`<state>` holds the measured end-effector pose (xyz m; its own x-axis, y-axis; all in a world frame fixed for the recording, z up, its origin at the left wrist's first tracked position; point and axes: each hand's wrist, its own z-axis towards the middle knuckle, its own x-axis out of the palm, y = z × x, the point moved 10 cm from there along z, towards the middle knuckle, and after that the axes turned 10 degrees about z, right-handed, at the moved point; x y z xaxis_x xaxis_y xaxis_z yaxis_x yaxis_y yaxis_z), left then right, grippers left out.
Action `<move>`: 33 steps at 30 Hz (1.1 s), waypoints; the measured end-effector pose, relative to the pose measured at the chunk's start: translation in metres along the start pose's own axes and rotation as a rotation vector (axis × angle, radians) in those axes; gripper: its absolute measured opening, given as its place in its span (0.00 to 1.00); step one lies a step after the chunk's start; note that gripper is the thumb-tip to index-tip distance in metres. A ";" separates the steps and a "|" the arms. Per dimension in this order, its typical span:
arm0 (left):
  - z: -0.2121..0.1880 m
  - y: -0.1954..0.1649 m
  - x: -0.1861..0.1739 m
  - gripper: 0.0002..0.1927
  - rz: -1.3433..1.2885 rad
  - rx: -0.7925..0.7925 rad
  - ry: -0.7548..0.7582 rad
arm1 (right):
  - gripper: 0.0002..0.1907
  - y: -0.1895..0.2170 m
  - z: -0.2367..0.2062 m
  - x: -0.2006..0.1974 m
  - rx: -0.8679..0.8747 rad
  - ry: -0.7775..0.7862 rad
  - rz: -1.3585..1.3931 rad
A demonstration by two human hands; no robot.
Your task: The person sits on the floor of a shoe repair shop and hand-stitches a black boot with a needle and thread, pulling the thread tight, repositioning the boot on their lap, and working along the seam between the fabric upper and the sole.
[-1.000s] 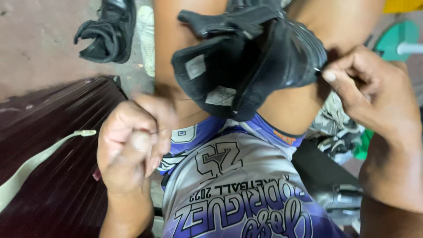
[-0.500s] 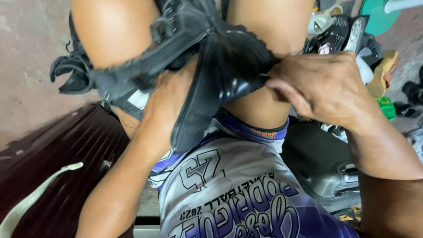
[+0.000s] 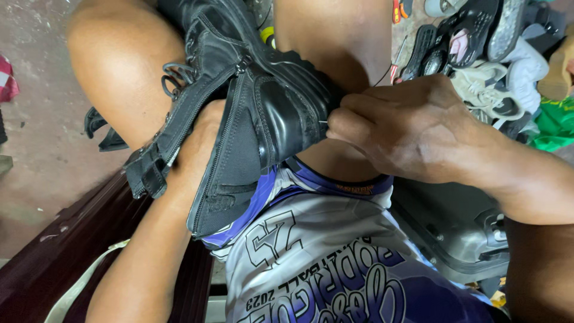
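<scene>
While both hands' grip clamps the black boot (image 3: 263,113), piled shoes (image 3: 478,66) lie right.

Left hand (image 3: 200,140) tucked out of sight, right hand (image 3: 406,128) pinching, fingers closed

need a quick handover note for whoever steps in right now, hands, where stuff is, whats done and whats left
Left hand: reaches inside the unzipped side of the black boot, bracing it from within; most of the hand is hidden by the upper.
Right hand: fingers pinched shut at the boot's rim by the toe end, where a thin needle-like thing seems to poke out; too small to be sure.
Boot lies across the lap between both knees, zipper open, laces loose.
Other shoes are piled on the floor at upper right.
Done: boot opened and braced. Left: the work at the rim looks unfinished; the zipper is not closed.
</scene>
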<state>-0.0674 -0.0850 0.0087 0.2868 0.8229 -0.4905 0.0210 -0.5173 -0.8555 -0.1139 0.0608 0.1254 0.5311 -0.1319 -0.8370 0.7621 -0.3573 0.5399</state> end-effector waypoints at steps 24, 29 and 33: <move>-0.012 -0.006 -0.011 0.13 -0.036 -0.077 0.010 | 0.20 0.024 0.009 -0.007 0.049 0.063 -0.506; -0.013 -0.030 -0.035 0.16 -0.076 0.058 -0.126 | 0.29 -0.010 -0.024 -0.024 0.207 0.156 -0.624; -0.038 -0.053 -0.057 0.18 -0.304 0.040 -0.157 | 0.25 -0.046 -0.048 -0.037 0.381 -0.015 -0.235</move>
<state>-0.0482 -0.1131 0.0883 0.1226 0.9658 -0.2285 0.0446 -0.2354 -0.9709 -0.1505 0.1267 0.1356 0.3523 -0.0191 -0.9357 0.6689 -0.6942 0.2659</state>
